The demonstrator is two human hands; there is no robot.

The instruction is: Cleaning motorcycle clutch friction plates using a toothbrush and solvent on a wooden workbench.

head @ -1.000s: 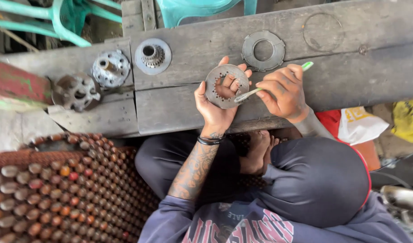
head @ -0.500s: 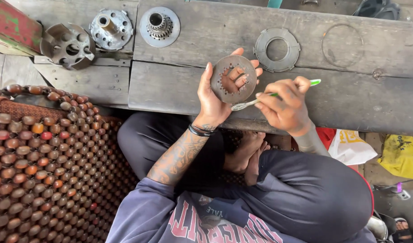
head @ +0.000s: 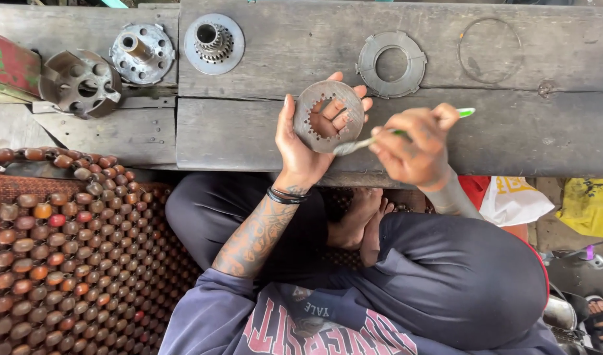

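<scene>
One flat grey toothed metal ring disc (head: 329, 116), gripped in left hand (head: 301, 141) over weathered wooden bench (head: 525, 131), as half a second earlier. Right hand (head: 413, 146), closed on green-handled toothbrush (head: 400, 133), bristles now touching the disc at 5 o'clock. Grey flat metal ring (head: 391, 64) at 1 o'clock, unmoved.

Right hand (head: 413, 146) motion-blurred; toothbrush (head: 407, 131) middle hidden inside its fist.
</scene>
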